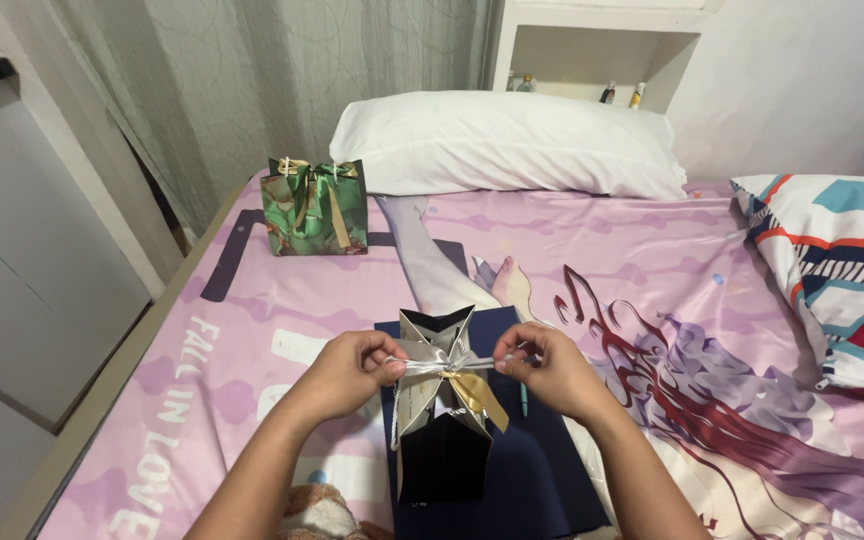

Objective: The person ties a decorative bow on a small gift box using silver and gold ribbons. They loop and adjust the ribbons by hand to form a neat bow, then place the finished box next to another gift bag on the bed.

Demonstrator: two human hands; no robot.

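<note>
**Observer:** What do you have in front of you?

**Operator:** I'm looking down at a small dark navy paper gift bag (444, 440) standing upright on a flat dark blue sheet (542, 470). The sheet lies on a bed with a pink printed bedsheet (652, 260). The bag's silvery top flaps are folded up into points.

**Observer:** And the hands?

**Operator:** My left hand (344, 372) is at the left side of the bag's mouth, its fingers (384, 362) pinched shut on one end of a silver satin ribbon (432, 357). My right hand (550, 370) is at the right side, fingers clenched on the other end. The ribbon runs taut between them across the top of the bag. A gold ribbon tail (480, 396) hangs down the bag's front from the middle.

**Observer:** Anything beside it?

**Operator:** A thin teal pen (524, 398) shows just under my right hand, lying on the dark sheet. I cannot tell whether the hand touches it.

**Observer:** Further off?

**Operator:** Well apart, towards the head of the bed on the left, stands a green marbled gift bag (314, 210) with a tied ribbon on top. Behind it lies a white pillow (507, 145). A colourful geometric-patterned pillow (842, 265) sits at the right edge. Small bottles stand in a white wall niche (592, 50) above the white pillow.
</note>
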